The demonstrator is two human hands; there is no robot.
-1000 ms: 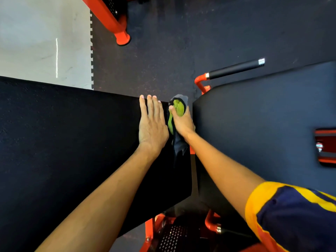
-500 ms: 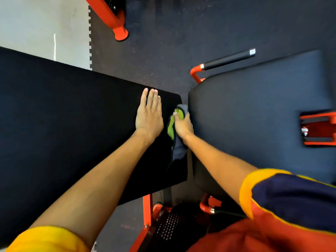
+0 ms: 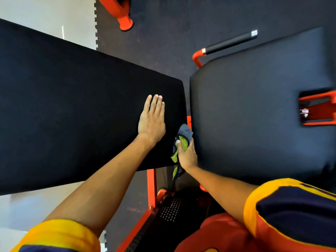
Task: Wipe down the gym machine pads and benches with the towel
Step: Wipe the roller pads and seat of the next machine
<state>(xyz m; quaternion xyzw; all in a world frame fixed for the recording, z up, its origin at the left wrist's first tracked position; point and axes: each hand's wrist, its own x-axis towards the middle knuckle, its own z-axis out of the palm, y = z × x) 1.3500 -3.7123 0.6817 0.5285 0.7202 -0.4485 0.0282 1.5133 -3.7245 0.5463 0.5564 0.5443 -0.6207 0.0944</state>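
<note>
Closest to the camera, a yellow-cuffed left sleeve and a navy right sleeve with a yellow band are both cut off by the bottom edge, with orange cloth between them that is too partial to identify. Just beyond, a black perforated plate sits on an orange frame, most of it lost in shadow under the pads. The right hand reaches into the narrow gap between the two pads and grips the towel, a grey cloth with a lime-green side. The thumb presses on the green part, while the other fingers are hidden behind the cloth and the right pad's edge. The towel's upper fold pokes up against the near-left edge of the right pad, and its tail hangs down into the gap, where its end is hard to trace against the dark. The left hand lies flat on the left pad near its right end, fingers straight and together, holding nothing. That pad runs out of view on the left, and the right pad is cut off on the right. There, an orange bracket sits in a notch, carrying a small label too blurred to read. Behind the right pad, a black handle with a silver end cap slants out from an orange stub. Farthest off, an orange foot of another machine stands on the dark rubber floor, whose jigsaw edge meets pale flooring.
</note>
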